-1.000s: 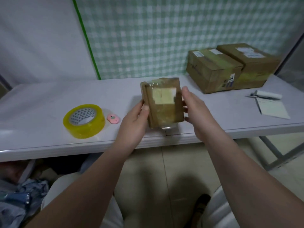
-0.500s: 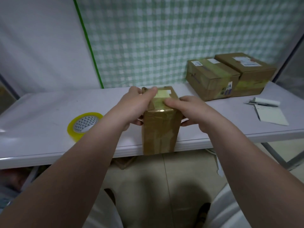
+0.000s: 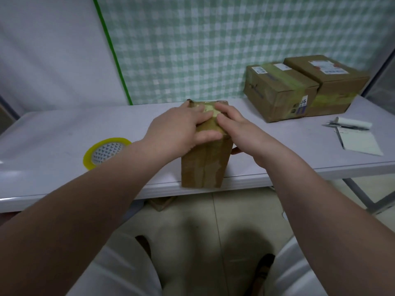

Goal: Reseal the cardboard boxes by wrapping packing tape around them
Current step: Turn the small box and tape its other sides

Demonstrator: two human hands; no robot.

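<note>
A small brown cardboard box (image 3: 203,165) stands upright at the front edge of the white table (image 3: 53,133), with yellowish tape on its front and top. My left hand (image 3: 177,129) lies flat on the box's top, fingers straight and pressing the tape, thumb along the top front edge. My right hand (image 3: 241,127) grips the top right corner, fingers over the top and thumb against the right side. A roll of yellow packing tape (image 3: 102,152) lies flat on the table to the left, partly hidden by my left forearm.
Two larger taped cardboard boxes (image 3: 277,92) (image 3: 329,84) sit side by side at the back right. A notepad (image 3: 361,144) and a pen (image 3: 342,126) lie at the right end. A checked curtain hangs behind the table. My knees are below the edge.
I have set the small box, earlier held up between both hands, upright on the table's front edge. Both hands have moved onto its top.
</note>
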